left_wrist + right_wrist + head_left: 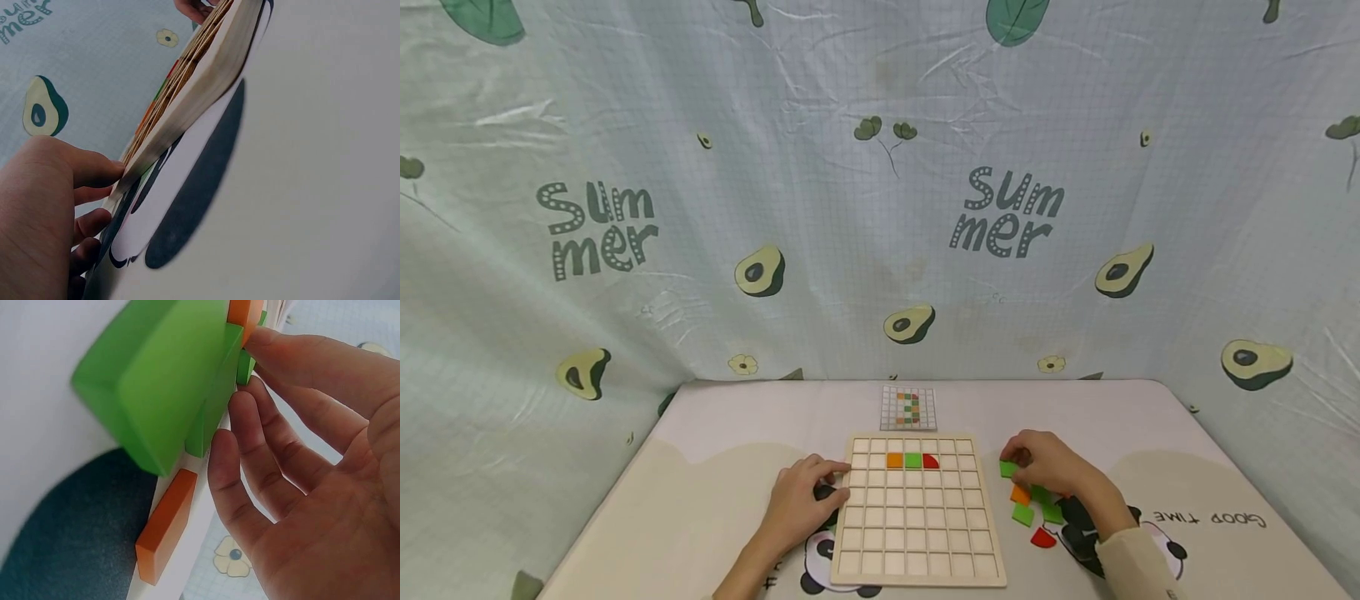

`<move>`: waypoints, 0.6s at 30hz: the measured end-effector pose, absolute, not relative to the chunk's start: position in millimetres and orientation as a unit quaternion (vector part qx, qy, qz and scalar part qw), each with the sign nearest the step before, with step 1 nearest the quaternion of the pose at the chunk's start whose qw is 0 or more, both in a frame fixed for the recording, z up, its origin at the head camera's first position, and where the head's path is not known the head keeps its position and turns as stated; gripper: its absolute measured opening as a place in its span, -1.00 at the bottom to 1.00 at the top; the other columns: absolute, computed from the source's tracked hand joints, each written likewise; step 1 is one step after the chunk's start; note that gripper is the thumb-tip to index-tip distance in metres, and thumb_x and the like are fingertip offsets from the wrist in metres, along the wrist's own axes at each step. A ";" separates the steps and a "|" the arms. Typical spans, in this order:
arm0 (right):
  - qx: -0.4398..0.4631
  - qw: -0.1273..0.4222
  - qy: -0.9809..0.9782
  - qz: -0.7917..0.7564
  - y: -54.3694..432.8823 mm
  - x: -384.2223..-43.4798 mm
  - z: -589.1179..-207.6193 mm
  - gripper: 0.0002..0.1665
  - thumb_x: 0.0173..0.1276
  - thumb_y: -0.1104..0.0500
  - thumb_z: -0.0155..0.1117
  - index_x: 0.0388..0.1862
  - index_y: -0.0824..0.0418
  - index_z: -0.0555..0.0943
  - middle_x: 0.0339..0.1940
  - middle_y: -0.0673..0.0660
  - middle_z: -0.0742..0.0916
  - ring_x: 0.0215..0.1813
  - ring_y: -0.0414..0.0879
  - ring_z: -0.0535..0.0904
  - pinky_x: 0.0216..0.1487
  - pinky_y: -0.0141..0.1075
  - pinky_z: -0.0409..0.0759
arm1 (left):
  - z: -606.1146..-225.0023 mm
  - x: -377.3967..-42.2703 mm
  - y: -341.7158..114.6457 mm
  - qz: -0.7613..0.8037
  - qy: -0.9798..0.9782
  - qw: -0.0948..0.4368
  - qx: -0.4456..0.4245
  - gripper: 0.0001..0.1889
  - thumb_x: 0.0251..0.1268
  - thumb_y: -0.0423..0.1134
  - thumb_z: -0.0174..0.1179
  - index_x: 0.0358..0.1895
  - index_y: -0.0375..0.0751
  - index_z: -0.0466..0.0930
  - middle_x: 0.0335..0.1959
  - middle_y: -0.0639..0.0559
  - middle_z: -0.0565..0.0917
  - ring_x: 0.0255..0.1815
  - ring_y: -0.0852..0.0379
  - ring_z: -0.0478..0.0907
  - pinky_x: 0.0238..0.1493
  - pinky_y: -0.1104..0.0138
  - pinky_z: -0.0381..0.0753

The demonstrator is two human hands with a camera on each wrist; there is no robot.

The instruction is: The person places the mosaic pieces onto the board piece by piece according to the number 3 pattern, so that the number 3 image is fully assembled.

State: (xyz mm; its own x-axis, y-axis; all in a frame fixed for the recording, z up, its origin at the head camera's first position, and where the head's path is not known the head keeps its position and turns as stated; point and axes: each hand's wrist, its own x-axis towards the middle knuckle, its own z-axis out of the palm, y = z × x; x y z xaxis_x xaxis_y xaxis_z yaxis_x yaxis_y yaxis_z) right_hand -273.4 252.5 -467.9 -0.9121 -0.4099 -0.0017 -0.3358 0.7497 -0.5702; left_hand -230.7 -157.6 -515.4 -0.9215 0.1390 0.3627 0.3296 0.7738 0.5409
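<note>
My left hand [801, 500] rests at the left edge of a wooden grid board [917, 578], index finger and thumb touching its rim. In the left wrist view, the other fingers [92, 226] curl loosely beside it. An orange square tile [895, 460], a green square tile [913, 460] and a red quarter-round tile [931, 461] sit side by side in the board's second row. Right of the board, my right hand [1048, 462] pinches a green tile [1008, 469] low over the table. Its thumb overlaps an orange tile [244, 319] in the right wrist view.
Around my right hand lie loose tiles: a green one [1022, 514], another green one [1052, 512], an orange one [1021, 494] and a red quarter-round one [1043, 537]. A small pattern card [887, 408] with a coloured grid lies behind the board. A printed curtain [835, 208] hangs behind the table.
</note>
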 end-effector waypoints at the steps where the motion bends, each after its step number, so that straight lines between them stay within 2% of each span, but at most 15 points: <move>1: -0.199 0.064 0.934 -0.290 252.7 -273.6 -468.1 -0.71 0.15 0.33 0.48 -0.11 0.21 0.73 -0.22 0.01 0.70 -0.22 -0.17 0.53 -0.19 -0.32 0.57 | -515.0 -230.8 -157.4 -0.313 -0.929 0.151 -0.125 -0.74 0.16 -0.03 0.44 -0.06 0.19 0.80 -0.40 0.34 0.57 -0.33 0.37 0.45 -0.21 0.30 0.25; 13: -0.198 0.069 0.934 -0.289 251.7 -273.6 -467.4 -0.68 0.15 0.31 0.52 -0.08 0.19 0.73 -0.20 0.00 0.71 -0.18 -0.15 0.56 -0.13 -0.26 0.60 | -514.2 -230.1 -157.0 -0.309 -0.931 0.150 -0.123 -0.74 0.15 -0.04 0.44 -0.06 0.18 0.80 -0.39 0.32 0.57 -0.32 0.34 0.46 -0.21 0.30 0.26; 18: -0.213 0.067 0.931 -0.288 252.0 -272.6 -464.9 -0.67 0.18 0.33 0.48 -0.06 0.16 0.73 -0.20 0.02 0.70 -0.19 -0.13 0.53 -0.19 -0.28 0.58 | -512.3 -230.3 -156.5 -0.308 -0.932 0.148 -0.123 -0.74 0.15 -0.04 0.44 -0.06 0.17 0.80 -0.39 0.30 0.58 -0.32 0.34 0.45 -0.21 0.30 0.26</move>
